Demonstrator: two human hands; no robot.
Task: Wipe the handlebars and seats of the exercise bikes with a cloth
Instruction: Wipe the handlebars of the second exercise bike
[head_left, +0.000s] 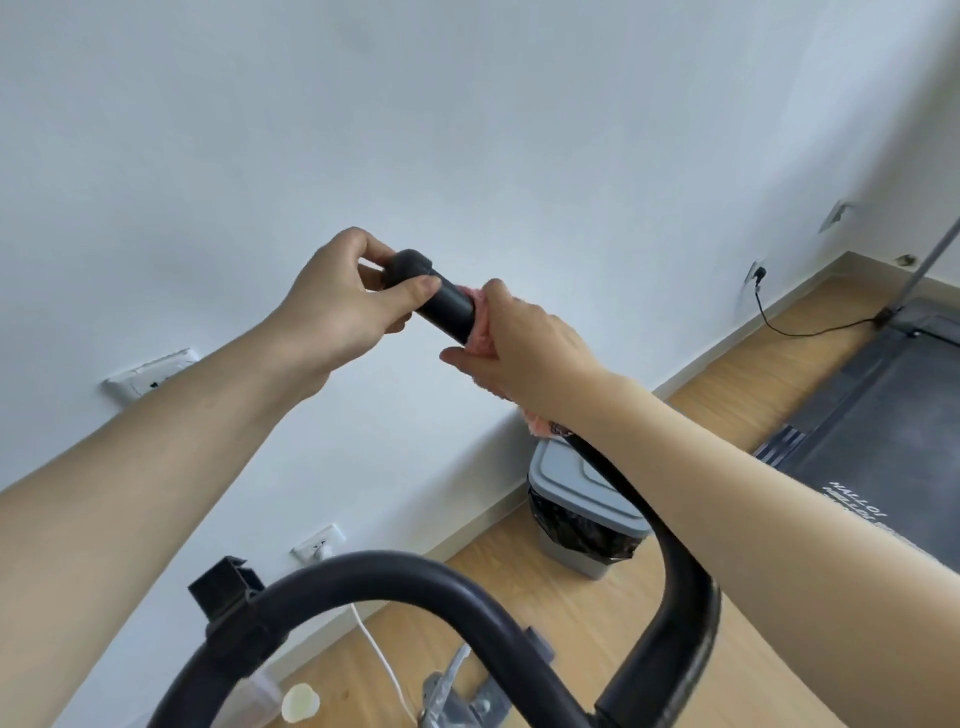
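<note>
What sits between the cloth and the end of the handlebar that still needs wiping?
The left hand does: it pinches the handlebar end just beyond the pink cloth, which the right hand grips around the bar. Only a short bare stretch separates them.

Two bare forearms, left hand (337, 306) and right hand (524, 348), no sleeves, rings or watch in view.

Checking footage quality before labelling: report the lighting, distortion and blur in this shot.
Head view: soft, even light on the white wall, only faint shadows; wide-angle bending curves the baseboard and skews the wall; left hand, right hand and handlebar grip sharp; the near handlebar tube slightly soft, with a mild sheen.
</note>
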